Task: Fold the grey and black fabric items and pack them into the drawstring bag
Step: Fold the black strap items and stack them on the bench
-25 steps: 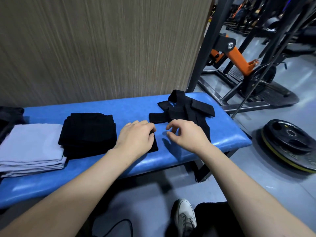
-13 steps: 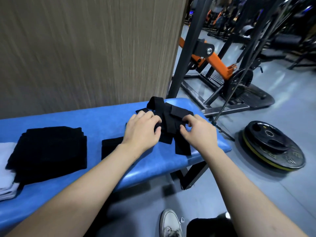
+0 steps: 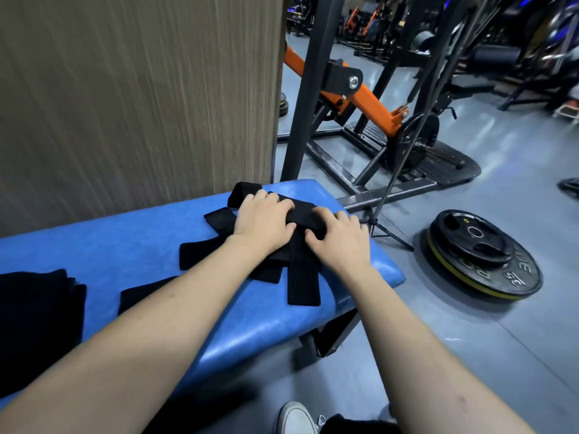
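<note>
A loose pile of black fabric strips (image 3: 302,277) lies on the right end of the blue padded bench (image 3: 131,249). My left hand (image 3: 263,222) rests on top of the pile, its fingers curled over one strip. My right hand (image 3: 336,238) sits beside it and pinches the same strip from the right. One small folded black piece (image 3: 138,297) lies apart, partly under my left forearm. A folded stack of black cloth (image 3: 37,321) sits at the left edge. No drawstring bag and no grey item are in view.
A wood-grain wall panel (image 3: 141,89) stands behind the bench. Stacked weight plates (image 3: 482,252) lie on the grey floor to the right. A black and orange gym machine (image 3: 369,98) stands beyond the bench end. My white shoe (image 3: 296,418) shows below.
Both hands moved from the small folded piece over to the strip pile and took hold of a strip. The view swung right, so the grey stack has left the frame.
</note>
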